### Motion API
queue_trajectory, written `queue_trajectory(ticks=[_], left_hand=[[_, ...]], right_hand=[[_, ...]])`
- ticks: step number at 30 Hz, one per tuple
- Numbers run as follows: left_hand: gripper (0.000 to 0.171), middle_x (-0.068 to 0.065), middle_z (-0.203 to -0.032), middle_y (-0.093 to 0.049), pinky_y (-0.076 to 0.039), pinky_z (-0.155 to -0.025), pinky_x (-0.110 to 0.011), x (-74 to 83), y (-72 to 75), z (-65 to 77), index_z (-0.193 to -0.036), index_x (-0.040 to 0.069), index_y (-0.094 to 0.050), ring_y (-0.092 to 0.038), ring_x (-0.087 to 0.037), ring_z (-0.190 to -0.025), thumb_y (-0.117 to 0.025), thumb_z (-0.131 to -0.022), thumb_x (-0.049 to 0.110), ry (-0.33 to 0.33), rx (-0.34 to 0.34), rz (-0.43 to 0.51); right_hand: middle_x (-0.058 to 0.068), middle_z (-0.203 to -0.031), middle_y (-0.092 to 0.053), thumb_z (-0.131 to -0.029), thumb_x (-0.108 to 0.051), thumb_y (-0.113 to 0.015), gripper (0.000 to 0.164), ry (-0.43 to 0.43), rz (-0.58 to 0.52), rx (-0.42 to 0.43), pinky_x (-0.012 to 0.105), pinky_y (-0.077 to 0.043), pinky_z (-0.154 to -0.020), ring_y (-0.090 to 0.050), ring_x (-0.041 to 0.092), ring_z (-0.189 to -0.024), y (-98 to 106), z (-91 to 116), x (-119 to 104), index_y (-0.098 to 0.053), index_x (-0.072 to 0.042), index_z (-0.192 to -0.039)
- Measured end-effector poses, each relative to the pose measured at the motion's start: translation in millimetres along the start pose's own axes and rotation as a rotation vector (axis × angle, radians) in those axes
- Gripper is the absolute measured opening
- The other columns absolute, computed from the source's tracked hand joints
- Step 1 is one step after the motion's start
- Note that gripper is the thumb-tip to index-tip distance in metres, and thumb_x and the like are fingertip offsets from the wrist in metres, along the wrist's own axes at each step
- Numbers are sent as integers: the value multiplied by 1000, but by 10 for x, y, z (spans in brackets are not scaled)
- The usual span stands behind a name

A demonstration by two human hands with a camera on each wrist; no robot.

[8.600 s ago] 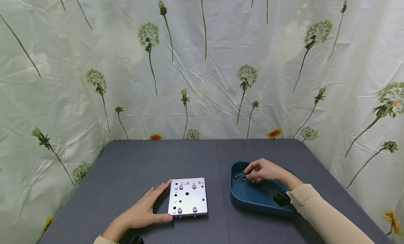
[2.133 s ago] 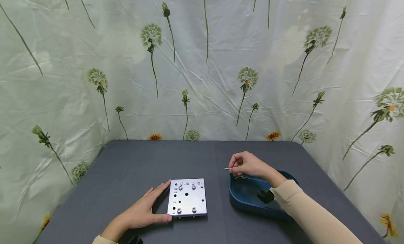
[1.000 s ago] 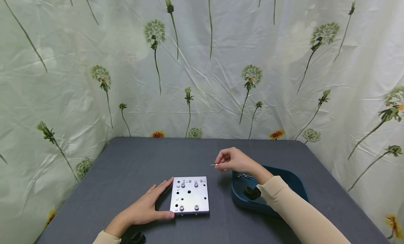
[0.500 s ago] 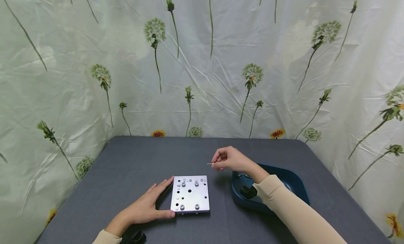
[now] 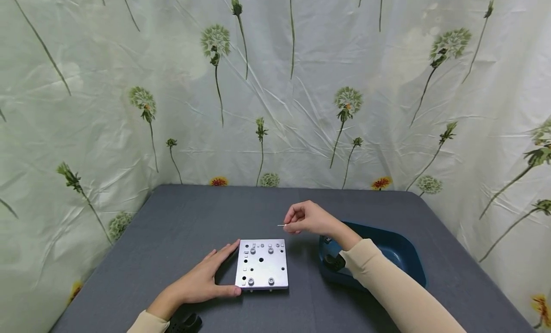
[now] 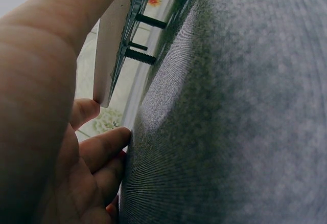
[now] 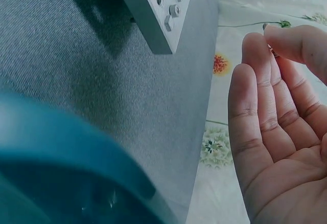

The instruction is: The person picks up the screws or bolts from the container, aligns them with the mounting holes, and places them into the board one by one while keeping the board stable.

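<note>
A square silver metal plate with holes and socket-head screws lies on the table. My left hand holds it at its left side, thumb at the near corner and index finger at the far corner. Threaded screw ends stick out beneath the plate in the left wrist view. Over the table, beyond the plate's far right corner, my right hand pinches a thin silver pin between thumb and index finger. The pin points left. In the right wrist view the fingers hide most of it.
A dark blue tray stands to the right under my right forearm, which hides most of the small metal pieces inside. Grey cloth covers the table. A flowered curtain hangs behind and at the sides.
My right hand was among the small pieces in the tray; it has come up and moved left with the pin in its fingertips. The left hand keeps its place on the plate.
</note>
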State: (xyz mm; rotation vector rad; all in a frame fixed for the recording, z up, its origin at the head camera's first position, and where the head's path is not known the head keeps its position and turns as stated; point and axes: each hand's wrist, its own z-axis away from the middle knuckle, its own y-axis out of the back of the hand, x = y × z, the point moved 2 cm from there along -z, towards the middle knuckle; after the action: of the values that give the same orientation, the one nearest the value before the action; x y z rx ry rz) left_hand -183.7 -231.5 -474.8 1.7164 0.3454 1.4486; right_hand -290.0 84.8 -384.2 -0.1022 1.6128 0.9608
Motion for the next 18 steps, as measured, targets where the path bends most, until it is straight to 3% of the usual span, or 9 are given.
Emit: queue_trajectory(ticks=[11,14,18], left_hand=[[115,-15,-176,-34,-15,-132,-73,10,-2,4,-172,18,-27,-32,-48,-161,-87,-83,59,-24,1,-9],[115,-14,-176,-34,-14,-132,-72,4,-6,-2,-172,19,-27,-31,-48,-162,-87,-83,60,-16,0,-1],[115,-15,-176,-33,-13,-132,-72,0,-7,-9,-172,18,-27,-31,-47,-162,-87,-84,60,-10,-3,5]], right_hand=[[4,-88,-79,-98,-12,-79,10,11,-38,-31,64,-63,-91,-72,55,-99,-143,-94,-19,-75,-3,-103],[5,-89,-79,-98,-10,-78,10,23,-33,-42,62,-64,-89,-75,49,-94,-185,-132,-29,-75,-3,-102],[3,-87,-78,-97,-10,-79,8,21,-11,-55,60,-65,-87,-77,31,-83,-246,-187,-50,-75,-4,-101]])
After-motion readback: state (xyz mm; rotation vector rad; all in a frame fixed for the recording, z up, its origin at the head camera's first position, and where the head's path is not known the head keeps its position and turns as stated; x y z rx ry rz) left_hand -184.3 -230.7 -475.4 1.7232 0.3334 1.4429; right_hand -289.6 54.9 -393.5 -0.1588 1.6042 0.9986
